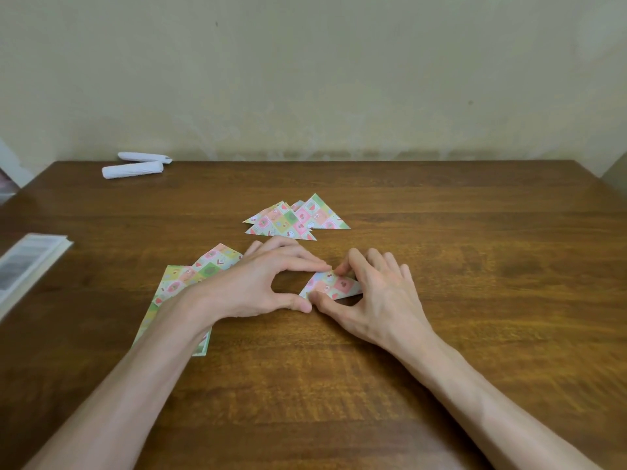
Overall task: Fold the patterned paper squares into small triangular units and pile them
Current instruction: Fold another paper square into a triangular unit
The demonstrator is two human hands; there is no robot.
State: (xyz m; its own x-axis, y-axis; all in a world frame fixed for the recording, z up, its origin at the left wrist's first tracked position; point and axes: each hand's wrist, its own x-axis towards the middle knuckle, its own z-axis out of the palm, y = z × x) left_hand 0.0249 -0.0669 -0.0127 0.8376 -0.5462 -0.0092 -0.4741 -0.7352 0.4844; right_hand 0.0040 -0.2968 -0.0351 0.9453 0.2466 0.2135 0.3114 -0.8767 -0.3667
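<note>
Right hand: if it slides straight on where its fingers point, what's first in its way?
Likely the pile of folded pastel-patterned paper triangles, past the small patterned triangle it pinches; depth unclear.

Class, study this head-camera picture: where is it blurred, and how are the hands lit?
Head view: soft, even light, faint shadows under the left hand and right hand pinching the paper triangle; pile of triangles sharp; near table grain smeared.

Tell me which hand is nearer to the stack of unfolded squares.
Left. The left hand sits just beside the stack, forearm over it; the right hand is farther right, on the folded triangle.
</note>
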